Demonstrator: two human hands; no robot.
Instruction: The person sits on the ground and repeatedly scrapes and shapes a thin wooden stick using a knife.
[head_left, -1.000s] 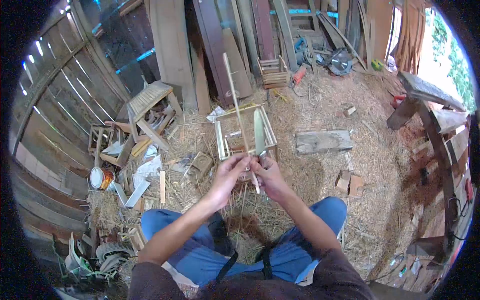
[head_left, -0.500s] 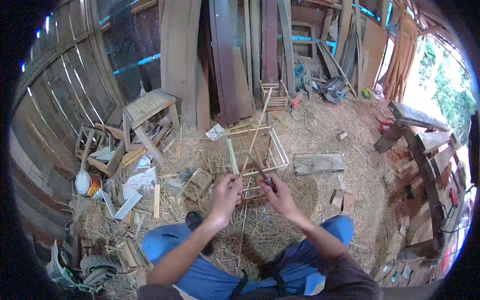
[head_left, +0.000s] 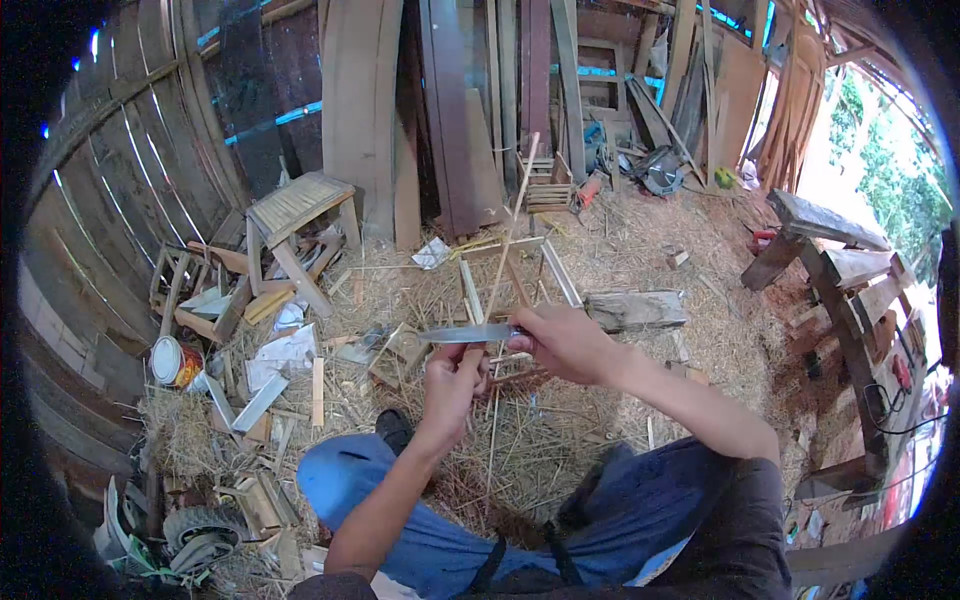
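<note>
My right hand [head_left: 572,345] is closed round the handle of a knife [head_left: 462,334]. Its blade points left and lies across a long thin wooden strip [head_left: 512,230]. Lower on that strip, my left hand [head_left: 452,395] grips it with closed fingers, just below the blade. The strip tilts away from me, its far end reaching toward the boards. Behind both hands a slatted wooden frame [head_left: 563,272] stands on the ground, partly hidden by them.
Straw and shavings cover the floor. A wooden stool [head_left: 300,208] and a paint can [head_left: 172,362] stand left. A wood block [head_left: 635,310] lies right of the frame, with a rough bench [head_left: 828,222] farther right. A circular saw [head_left: 660,172] rests near the back wall.
My right hand has turned the knife from pointing forward to lying crosswise over the strip, and its elbow has swung outward. My left hand still grips the strip.
</note>
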